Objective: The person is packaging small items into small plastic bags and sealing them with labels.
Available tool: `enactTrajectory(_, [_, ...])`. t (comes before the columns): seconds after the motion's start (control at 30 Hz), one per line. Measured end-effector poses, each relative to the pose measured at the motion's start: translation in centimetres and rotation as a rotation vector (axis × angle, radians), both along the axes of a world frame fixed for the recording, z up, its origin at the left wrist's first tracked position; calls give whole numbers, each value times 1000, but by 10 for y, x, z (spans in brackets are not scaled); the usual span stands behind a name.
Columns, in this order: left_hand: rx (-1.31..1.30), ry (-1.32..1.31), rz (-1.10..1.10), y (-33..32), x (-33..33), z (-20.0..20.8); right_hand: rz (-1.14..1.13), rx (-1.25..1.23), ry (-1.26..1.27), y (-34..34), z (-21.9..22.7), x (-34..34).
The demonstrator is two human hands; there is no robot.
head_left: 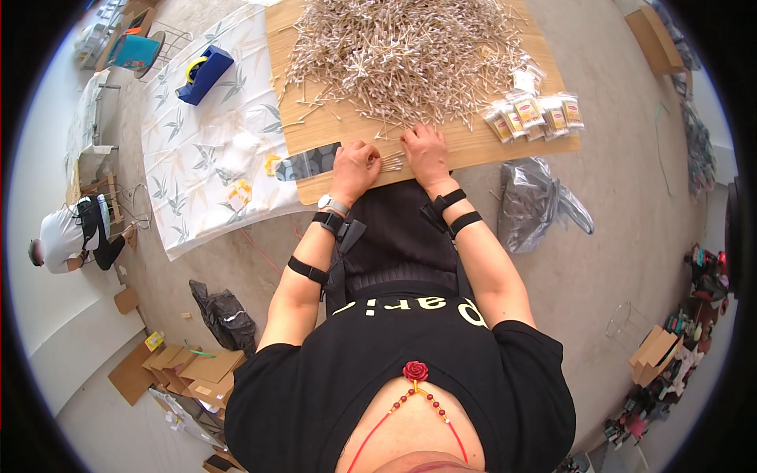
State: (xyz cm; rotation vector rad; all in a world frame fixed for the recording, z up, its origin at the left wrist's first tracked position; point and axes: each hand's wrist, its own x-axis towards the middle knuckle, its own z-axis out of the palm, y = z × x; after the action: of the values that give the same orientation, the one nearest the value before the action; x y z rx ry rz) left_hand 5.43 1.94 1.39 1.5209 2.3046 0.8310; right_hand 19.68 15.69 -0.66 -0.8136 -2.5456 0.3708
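Head view: person seated at wooden board (473, 150)
Left hand (354, 169): fingers curled, pinching small bundle of cotton swabs (392, 163)
Right hand (426, 151): flat, fingers together, touching bundle's other end
Swab pile (402, 51): just beyond hands
Filled packets (535, 116): right of pile

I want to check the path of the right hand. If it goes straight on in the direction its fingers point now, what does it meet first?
Probably the big pile of cotton swabs on the wooden board: the right hand points up the board toward it, with loose swabs lying just ahead.
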Motion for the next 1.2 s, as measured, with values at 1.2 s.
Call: enactTrajectory(1.2, [85, 41, 16, 8, -9, 1, 206, -6, -2, 7, 0, -19])
